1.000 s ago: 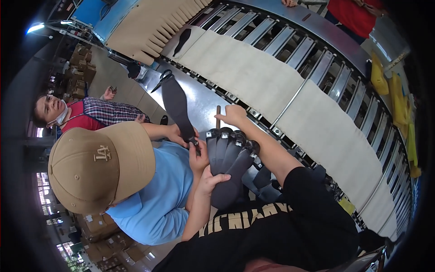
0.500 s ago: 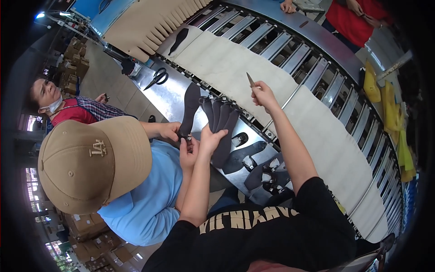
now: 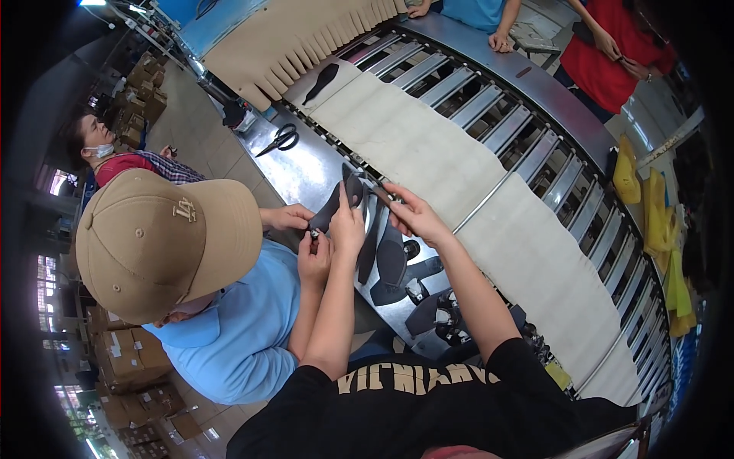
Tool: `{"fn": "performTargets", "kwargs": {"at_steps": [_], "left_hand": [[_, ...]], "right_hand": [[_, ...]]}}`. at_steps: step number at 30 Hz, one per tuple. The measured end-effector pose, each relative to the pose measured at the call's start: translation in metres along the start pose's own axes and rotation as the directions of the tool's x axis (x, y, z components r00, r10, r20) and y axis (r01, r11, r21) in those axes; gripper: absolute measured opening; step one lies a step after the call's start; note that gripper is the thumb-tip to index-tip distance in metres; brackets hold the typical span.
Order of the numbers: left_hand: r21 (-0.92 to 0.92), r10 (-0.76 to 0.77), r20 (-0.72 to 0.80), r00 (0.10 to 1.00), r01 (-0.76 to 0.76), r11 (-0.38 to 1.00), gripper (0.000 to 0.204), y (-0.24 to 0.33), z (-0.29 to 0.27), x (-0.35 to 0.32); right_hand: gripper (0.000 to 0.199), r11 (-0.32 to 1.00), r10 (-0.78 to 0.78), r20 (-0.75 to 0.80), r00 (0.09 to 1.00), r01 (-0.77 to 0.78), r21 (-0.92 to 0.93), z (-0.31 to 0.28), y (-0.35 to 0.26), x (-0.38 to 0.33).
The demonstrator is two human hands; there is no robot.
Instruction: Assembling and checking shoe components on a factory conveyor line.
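Note:
My left hand [image 3: 348,229] is closed around dark grey shoe insoles [image 3: 354,188], its index finger stretched along them. Close on its right, my right hand [image 3: 415,214] is closed on a knife [image 3: 378,188], whose blade lies at the far ends of the insoles. My fingers partly cover that contact. Just left of my left hand, a co-worker's hands [image 3: 312,264] pinch a small part at the end of another dark insole [image 3: 326,214]. More loose insoles [image 3: 392,260] and dark pieces with shiny buckles [image 3: 451,317] lie on the metal table below my right wrist.
Black scissors [image 3: 280,140] lie on the metal table [image 3: 306,164]. Beyond it runs a roller conveyor [image 3: 474,99] covered by a pale cloth [image 3: 489,206], with one dark insole [image 3: 321,83] on it. The co-worker in a tan cap [image 3: 153,245] sits close on my left; others stand around.
My right hand has come left and down from over the cloth, bringing the knife to the insoles. The fanned insoles in my left hand have turned and drawn together. The view has shifted slightly.

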State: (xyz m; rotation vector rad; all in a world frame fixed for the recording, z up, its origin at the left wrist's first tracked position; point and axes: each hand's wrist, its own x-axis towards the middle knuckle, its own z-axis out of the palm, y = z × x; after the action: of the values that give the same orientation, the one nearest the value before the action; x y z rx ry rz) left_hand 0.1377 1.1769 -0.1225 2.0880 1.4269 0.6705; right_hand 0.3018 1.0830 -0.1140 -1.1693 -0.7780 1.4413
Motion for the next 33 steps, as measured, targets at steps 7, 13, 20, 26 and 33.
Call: {"fn": "performTargets", "kwargs": {"at_steps": [7,13,20,26,33], "left_hand": [[-0.586,0.137,0.303,0.943,0.071,0.807,0.069,0.041,-0.018,0.007],[-0.847,0.174,0.424,0.889,0.321,0.425,0.041,0.053,-0.015,-0.001],[-0.939,-0.041,0.322,0.946,0.325,0.116,0.061,0.102,0.000,-0.004],[-0.837,-0.018,0.265,0.964,0.239,0.492,0.050,0.076,0.020,0.009],[-0.855,-0.157,0.361,0.919,0.393,0.338,0.042,0.095,0.030,-0.002]], "right_hand": [[0.064,0.940,-0.170,0.049,0.984,0.148,0.306,0.028,-0.049,0.001],[0.049,0.934,-0.153,0.052,0.987,0.127,0.334,0.007,-0.062,-0.016],[0.041,0.910,-0.162,0.094,0.982,0.112,0.399,0.001,-0.056,-0.029],[0.046,0.959,-0.148,-0.102,0.984,0.168,0.228,0.028,-0.052,-0.044],[0.034,0.931,-0.117,-0.216,0.969,0.182,0.315,0.016,-0.041,-0.037]]}}
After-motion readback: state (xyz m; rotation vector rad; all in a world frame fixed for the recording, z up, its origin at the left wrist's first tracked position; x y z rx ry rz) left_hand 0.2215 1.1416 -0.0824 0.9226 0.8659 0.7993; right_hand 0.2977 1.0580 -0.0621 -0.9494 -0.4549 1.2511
